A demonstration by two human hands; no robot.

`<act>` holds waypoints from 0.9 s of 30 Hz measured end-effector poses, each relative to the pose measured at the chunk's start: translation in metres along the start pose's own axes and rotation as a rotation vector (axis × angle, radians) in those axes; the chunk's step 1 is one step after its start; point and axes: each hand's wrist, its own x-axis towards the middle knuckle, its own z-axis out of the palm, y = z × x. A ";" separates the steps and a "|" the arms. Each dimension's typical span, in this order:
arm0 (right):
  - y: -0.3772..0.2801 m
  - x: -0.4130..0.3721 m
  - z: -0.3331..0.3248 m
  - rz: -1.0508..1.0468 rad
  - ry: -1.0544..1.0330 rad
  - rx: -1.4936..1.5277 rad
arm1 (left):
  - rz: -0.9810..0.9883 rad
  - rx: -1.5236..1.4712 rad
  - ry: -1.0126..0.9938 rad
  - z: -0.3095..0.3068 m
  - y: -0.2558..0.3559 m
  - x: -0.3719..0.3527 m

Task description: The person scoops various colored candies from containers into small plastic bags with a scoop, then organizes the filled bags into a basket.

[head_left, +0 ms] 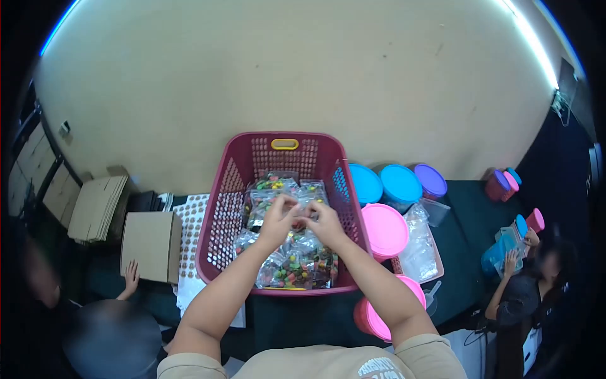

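My left hand (276, 221) and my right hand (324, 224) meet over a maroon plastic basket (218, 243) with perforated sides and a yellow handle. The fingers of both are pinched together at the top of a small transparent bag of candy (298, 223), which they partly cover. Many more transparent bags of colourful candy (297, 268) lie heaped in the basket below, red, green, yellow and dark pieces showing through the plastic.
Right of the basket stand tubs with blue lids (401, 182), a purple lid (430, 180) and pink lids (385, 230). A tray of empty plastic bags (416, 243) lies beside them. Sticker sheets (191, 243) and a cardboard box (148, 245) are left. Co-workers sit either side.
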 end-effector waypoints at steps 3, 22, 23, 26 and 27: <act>-0.008 0.005 -0.002 -0.002 0.045 0.079 | 0.021 -0.134 -0.013 0.000 0.004 -0.003; 0.012 0.010 -0.013 0.089 -0.013 0.412 | -0.162 -0.293 -0.098 -0.011 -0.015 -0.001; 0.014 0.010 -0.013 0.083 -0.016 0.355 | -0.148 -0.258 -0.087 -0.010 -0.019 0.000; 0.006 0.009 -0.018 0.113 -0.051 0.255 | -0.106 -0.165 -0.058 -0.011 -0.023 0.002; 0.020 0.011 -0.009 0.093 0.015 0.371 | -0.065 -0.151 -0.035 -0.010 -0.029 0.003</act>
